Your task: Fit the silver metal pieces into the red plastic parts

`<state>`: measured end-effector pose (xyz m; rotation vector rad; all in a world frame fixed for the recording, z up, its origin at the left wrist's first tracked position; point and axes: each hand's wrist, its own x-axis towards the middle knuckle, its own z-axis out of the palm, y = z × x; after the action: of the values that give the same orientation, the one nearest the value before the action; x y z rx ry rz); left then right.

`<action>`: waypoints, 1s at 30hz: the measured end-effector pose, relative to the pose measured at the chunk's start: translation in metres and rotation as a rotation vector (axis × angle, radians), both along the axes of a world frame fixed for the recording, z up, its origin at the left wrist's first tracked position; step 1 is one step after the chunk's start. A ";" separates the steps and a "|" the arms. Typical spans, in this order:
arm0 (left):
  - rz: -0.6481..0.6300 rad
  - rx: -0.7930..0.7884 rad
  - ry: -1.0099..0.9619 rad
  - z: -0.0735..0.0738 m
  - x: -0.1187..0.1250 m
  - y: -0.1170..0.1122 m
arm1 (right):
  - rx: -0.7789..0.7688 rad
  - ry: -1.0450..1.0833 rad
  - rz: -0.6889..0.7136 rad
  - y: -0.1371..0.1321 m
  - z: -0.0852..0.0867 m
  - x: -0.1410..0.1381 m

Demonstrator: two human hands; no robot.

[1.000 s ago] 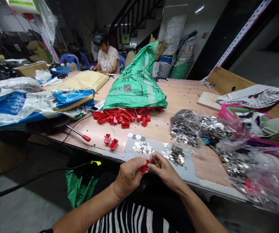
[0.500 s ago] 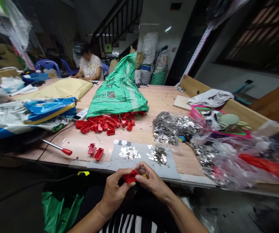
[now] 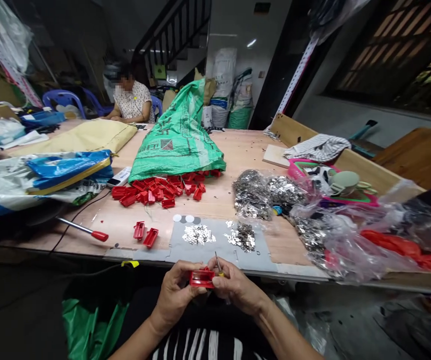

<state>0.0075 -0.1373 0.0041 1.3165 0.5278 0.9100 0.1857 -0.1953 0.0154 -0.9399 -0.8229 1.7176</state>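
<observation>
Just off the table's near edge, my left hand [image 3: 175,292] pinches a small red plastic case [image 3: 202,278], its open hollow side turned up. My right hand [image 3: 240,289] is closed around a small screwdriver-like tool [image 3: 220,273] with a yellow handle and thin metal shaft pointing up; its fingertips also touch the case's right end. On a grey mat [image 3: 219,252] beyond my hands lie a pile of small shiny metal plates [image 3: 198,234] and a second, darker pile [image 3: 242,236]. Two more red cases [image 3: 150,237] sit to the left of the mat.
Many red cases [image 3: 155,190] spill from a green woven sack [image 3: 178,145]. Plastic bags of metal pieces [image 3: 253,192] and a pink basket [image 3: 369,201] crowd the right. A red-tipped metal lever [image 3: 99,235] juts out at left. Another person [image 3: 133,102] sits across the table.
The red case has turned in my left hand, so its hollow side shows more fully. The tool's shaft now stands clearer above my right fingers. The view has shifted slightly.
</observation>
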 end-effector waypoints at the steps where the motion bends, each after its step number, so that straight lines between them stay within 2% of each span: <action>1: 0.005 -0.041 -0.016 0.001 0.001 0.001 | 0.001 -0.032 0.007 0.002 0.001 0.001; 4: 0.062 -0.147 -0.045 0.003 0.005 0.005 | 0.031 -0.280 0.009 0.012 0.006 0.009; 9: 0.173 -0.216 -0.006 0.003 0.007 0.014 | 0.210 -1.194 -0.218 0.042 0.012 0.034; 12: 0.198 -0.216 0.006 0.002 0.007 0.017 | 0.233 -1.511 -0.197 0.059 0.008 0.041; 18: 0.193 -0.219 0.011 0.002 0.007 0.021 | 0.233 -1.579 -0.171 0.078 0.003 0.039; 24: 0.206 -0.246 0.013 0.001 0.008 0.023 | 0.225 -1.553 -0.162 0.082 0.004 0.045; 27: 0.201 -0.257 0.001 0.002 0.012 0.024 | 0.214 -1.487 -0.172 0.080 0.005 0.050; 30: 0.203 -0.276 -0.031 0.004 0.016 0.024 | 0.227 -1.333 -0.230 0.077 0.007 0.051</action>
<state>0.0238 -0.1129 0.0082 1.0096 0.7449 0.9836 0.2364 -0.1187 0.0228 -1.9231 -1.5907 0.5929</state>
